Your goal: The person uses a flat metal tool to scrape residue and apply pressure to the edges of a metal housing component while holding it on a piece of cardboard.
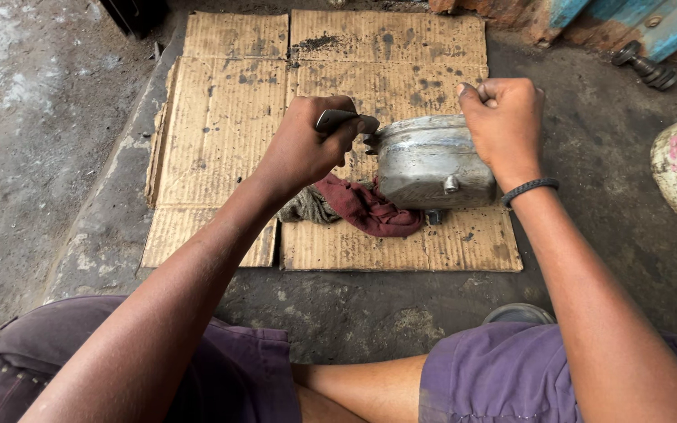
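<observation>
- Cardboard (229, 117), flattened and oil-stained, lies on the dirty concrete floor (605, 157), and a grey metal casing (425, 160) stands on it near its front edge.
- Left hand (303, 149) is curled tight around a metal tool (342, 120), whose tip meets the casing's left end.
- Right hand (503, 121) is balled into a fist at the casing's upper right edge; what it grips is hidden.
- Dark red rag (366, 207) lies bunched just in front of the casing, touching its lower left side.
- Black wristband (530, 188) circles the right wrist.
</observation>
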